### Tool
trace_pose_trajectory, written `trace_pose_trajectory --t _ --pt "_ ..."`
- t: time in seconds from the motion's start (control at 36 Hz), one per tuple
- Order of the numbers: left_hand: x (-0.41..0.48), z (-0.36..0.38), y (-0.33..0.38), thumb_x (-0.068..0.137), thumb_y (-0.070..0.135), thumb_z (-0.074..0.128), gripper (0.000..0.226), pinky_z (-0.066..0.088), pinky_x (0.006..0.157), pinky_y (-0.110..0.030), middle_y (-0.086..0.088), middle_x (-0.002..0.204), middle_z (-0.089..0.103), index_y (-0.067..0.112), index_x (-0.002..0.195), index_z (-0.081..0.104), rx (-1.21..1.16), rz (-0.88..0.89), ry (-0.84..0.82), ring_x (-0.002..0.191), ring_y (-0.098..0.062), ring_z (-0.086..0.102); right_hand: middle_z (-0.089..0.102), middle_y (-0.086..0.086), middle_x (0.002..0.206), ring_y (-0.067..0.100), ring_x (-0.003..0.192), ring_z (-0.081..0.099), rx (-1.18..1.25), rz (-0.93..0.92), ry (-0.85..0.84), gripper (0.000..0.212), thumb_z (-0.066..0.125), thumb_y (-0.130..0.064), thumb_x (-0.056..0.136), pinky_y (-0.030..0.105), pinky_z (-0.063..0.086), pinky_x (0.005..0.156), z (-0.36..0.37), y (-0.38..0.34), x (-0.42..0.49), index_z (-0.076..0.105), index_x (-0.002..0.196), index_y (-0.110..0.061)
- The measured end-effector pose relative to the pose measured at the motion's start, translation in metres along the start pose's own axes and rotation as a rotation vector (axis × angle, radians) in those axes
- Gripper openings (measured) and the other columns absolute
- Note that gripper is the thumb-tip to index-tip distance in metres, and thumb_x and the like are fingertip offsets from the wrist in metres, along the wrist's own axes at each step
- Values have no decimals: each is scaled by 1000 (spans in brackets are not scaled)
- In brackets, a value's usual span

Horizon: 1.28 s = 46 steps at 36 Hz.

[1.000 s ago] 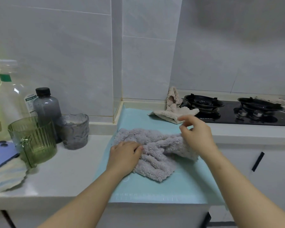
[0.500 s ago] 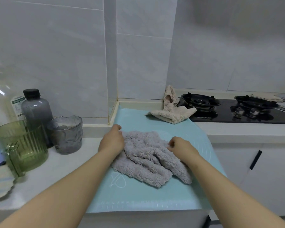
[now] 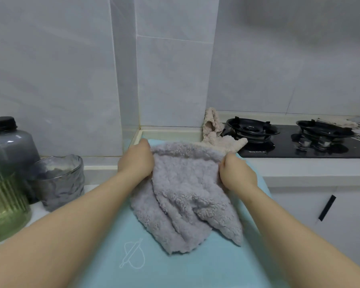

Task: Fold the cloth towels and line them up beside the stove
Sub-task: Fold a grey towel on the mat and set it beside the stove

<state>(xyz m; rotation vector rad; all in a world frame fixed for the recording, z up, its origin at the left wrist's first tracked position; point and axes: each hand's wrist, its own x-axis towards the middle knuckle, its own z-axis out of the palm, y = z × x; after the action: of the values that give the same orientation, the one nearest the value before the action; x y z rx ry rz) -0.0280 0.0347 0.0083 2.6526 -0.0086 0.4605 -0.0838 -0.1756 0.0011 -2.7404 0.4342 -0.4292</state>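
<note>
A fluffy grey towel (image 3: 183,200) lies crumpled on a light blue mat (image 3: 175,267) on the counter. My left hand (image 3: 136,161) grips its far left corner and my right hand (image 3: 237,173) grips its far right corner, so the far edge is stretched between them. The near part of the towel hangs in loose folds on the mat. A beige towel (image 3: 218,138) lies rumpled behind it, against the left edge of the black gas stove (image 3: 299,142). Another light cloth (image 3: 339,122) sits at the stove's far right.
On the counter to the left stand a grey bottle with a black cap (image 3: 10,146), a grey textured glass (image 3: 60,179) and a green ribbed jug (image 3: 4,204). Tiled walls close the back and form a corner. White cabinet fronts (image 3: 328,206) lie below the stove.
Both hands moved from the middle of the grey towel to its far corners and drew that edge up and apart. The camera has come closer and tilted over the towel.
</note>
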Motion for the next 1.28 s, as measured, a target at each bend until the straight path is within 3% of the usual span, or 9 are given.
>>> trace_pose_trajectory --t 0.11,0.28,0.39,0.5,0.69,0.86,0.97,1.06,1.28 --pt "15 5 12 95 11 34 19 36 70 -34 -19 109 59 10 110 45 -52 37 32 90 -33 51 54 22 124 35 102 58 -69 22 78 24 36 -5 96 31 34 67 -3 -6 18 41 119 1" --pt "3 27 8 95 21 44 53 40 92 -35 -14 132 50 18 143 21 -123 106 -281 116 -31 50 56 14 122 32 108 52 48 -62 -72 32 37 -15 95 38 44 82 7 -3 22 38 127 -12" --pt "-30 23 -5 94 23 48 36 39 90 -29 -4 123 54 19 129 44 -206 246 -169 110 -19 52 56 5 122 23 112 50 176 -216 6 31 44 -23 95 39 43 94 7 -2 -13 48 125 -16" --pt "-72 12 -27 83 45 54 16 40 79 -21 7 98 60 34 94 56 -321 388 -131 93 -9 53 49 -8 88 15 93 47 174 -413 58 16 47 -25 93 27 38 79 12 5 -54 58 103 -19" --pt "-109 2 -44 55 80 32 81 33 95 -20 23 116 48 35 120 52 -157 473 -272 112 -1 43 58 -9 99 18 98 47 71 -538 33 39 36 -39 81 24 26 79 21 9 -94 60 106 -23" --pt "-117 6 -41 72 64 35 65 36 95 -26 12 123 55 29 124 50 -31 475 -151 117 -11 47 53 -16 122 14 115 38 -117 -534 -34 81 10 -72 63 27 24 92 22 6 -101 48 124 -36" --pt "-118 5 -44 86 26 54 25 40 83 -28 4 106 64 20 109 61 -39 485 -18 102 -19 57 59 -12 111 19 111 45 -146 -498 40 42 39 -54 86 32 30 92 26 8 -99 60 112 -30" --pt "-120 5 -48 73 12 43 26 46 65 -25 2 80 67 16 82 67 -60 569 140 76 -21 63 66 -11 73 21 75 61 -143 -510 282 11 60 -28 73 30 44 69 29 10 -99 71 72 -25" --pt "-124 -6 -48 73 15 37 28 31 71 -26 -1 82 67 11 75 64 -150 496 375 83 -14 49 52 -6 56 21 59 49 -15 -624 552 20 43 -17 83 28 30 68 28 11 -106 59 72 -15"
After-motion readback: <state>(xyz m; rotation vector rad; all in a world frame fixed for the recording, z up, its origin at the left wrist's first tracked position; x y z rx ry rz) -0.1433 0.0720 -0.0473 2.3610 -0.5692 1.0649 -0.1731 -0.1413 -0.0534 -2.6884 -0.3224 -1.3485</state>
